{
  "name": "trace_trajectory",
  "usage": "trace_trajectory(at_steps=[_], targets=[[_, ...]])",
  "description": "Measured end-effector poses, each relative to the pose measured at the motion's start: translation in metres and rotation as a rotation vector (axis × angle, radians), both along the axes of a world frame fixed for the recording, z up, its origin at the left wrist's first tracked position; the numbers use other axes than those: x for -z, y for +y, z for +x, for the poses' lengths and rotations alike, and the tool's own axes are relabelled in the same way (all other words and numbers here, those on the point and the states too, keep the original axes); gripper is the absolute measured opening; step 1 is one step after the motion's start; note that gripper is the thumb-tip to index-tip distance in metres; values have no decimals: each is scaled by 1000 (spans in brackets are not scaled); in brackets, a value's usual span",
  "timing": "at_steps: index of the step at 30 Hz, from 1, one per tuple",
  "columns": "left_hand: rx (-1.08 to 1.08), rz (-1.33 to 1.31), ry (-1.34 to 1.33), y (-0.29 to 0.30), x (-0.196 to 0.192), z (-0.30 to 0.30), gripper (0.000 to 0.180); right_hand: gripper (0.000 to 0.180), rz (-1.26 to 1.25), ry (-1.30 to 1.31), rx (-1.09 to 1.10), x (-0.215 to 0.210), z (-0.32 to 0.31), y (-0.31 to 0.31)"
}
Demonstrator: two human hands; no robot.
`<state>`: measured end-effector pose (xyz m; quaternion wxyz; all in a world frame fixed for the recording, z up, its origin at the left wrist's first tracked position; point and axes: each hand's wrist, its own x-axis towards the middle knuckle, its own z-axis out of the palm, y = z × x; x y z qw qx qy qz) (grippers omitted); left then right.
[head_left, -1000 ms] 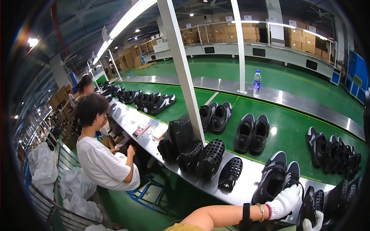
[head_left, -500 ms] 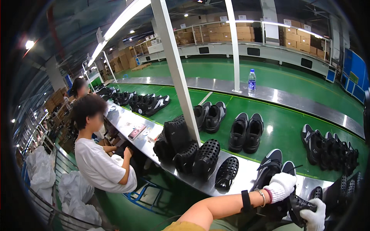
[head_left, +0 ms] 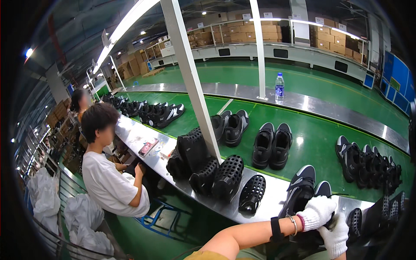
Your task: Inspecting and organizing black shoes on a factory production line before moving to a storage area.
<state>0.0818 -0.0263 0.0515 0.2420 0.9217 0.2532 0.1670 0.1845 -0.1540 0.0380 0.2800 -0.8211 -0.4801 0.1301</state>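
Note:
My left hand [head_left: 318,212], in a white knit glove, is closed on a black and grey shoe [head_left: 323,189] at the near edge of the bench. The shoe's toe points away from me, and my glove covers most of its body. Close against it, my gloved right hand [head_left: 335,237] is bent with its fingers closed; what they grip is hidden. A matching shoe [head_left: 302,184] stands just to the left. Farther left, a perforated black shoe form [head_left: 252,193] lies on the metal ledge, and another [head_left: 355,221] is right of my hands.
Several black perforated forms [head_left: 228,177] crowd round the white post [head_left: 193,78]. Finished-looking shoe pairs [head_left: 272,145] stand on the green belt, with a row of shoes [head_left: 349,160] at right. A water bottle [head_left: 279,88] stands beyond. A seated co-worker [head_left: 113,173] is at left.
My right hand has moved up and left, against my left hand. The black perforated form it held beside the shoe is now out of sight. The view has shifted slightly.

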Motion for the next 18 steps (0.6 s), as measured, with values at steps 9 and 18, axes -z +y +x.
trace_trajectory(at_steps=[9,18], targets=[[80,195,-148,-23,23,7,14,26,-19,-4,-171,79,36,25],[13,288,-67,-15,20,-48,10,49,190,746,51,37,-8,-5]])
